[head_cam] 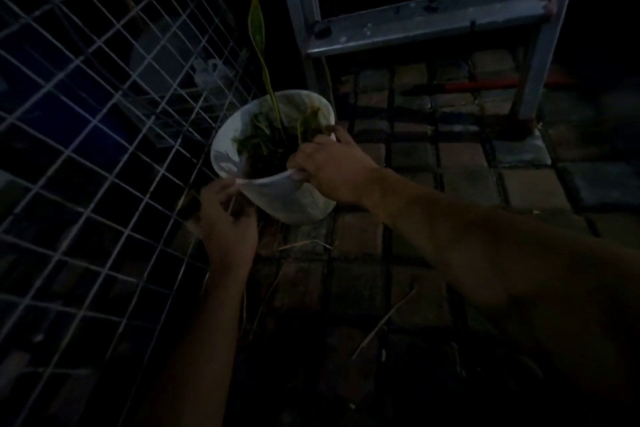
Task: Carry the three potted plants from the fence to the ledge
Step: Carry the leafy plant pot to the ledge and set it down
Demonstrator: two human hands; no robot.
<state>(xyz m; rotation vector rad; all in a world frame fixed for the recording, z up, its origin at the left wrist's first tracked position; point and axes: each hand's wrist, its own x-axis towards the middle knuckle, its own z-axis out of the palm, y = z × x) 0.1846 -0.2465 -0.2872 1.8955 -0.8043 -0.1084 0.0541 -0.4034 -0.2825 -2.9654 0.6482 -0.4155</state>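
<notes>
A white pot with a tall narrow green leaf and dark soil stands on the paving next to the wire fence. My right hand grips the pot's near right rim, fingers curled over the edge. My left hand holds the near left rim, which is bent outward. The scene is very dark. No other potted plant shows, and no ledge is in view.
A metal ladder stands just behind the pot, its legs on the square paving stones. A red-handled tool lies beyond the ladder. Behind the fence sit a pale container and dark objects. Dry stalks lie on the ground.
</notes>
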